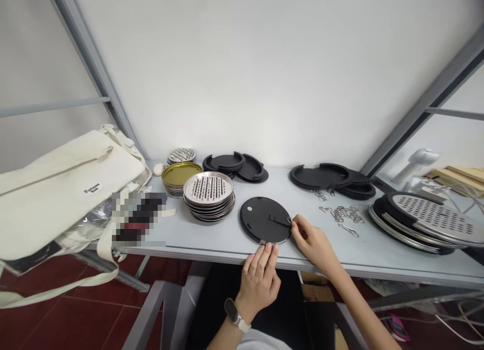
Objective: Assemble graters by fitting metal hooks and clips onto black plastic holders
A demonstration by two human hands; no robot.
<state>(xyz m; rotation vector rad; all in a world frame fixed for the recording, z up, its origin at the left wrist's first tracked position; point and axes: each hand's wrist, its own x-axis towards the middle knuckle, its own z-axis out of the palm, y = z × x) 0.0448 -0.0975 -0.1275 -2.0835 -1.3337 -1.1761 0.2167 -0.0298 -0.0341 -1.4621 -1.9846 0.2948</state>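
Note:
A round black plastic disc [264, 216] lies flat near the table's front edge, with a narrow strip, a slot and a pale round spot on its face. My left hand [260, 274], wearing a watch on the wrist, rests its stretched fingertips against the disc's front rim. At the right rim, my right hand [308, 236] pinches a small metal wire clip [289, 220], mostly covered by the fingertips. Several similar loose wire clips [342, 214] lie in a heap to the right.
Stacked metal grater discs [209, 188] and gold lids [181, 174] stand left. Black round holders [227, 162] and more black holders [321, 177] lie along the wall. Handled graters [434, 216] are piled right. A cream bag [71, 183] covers the left end.

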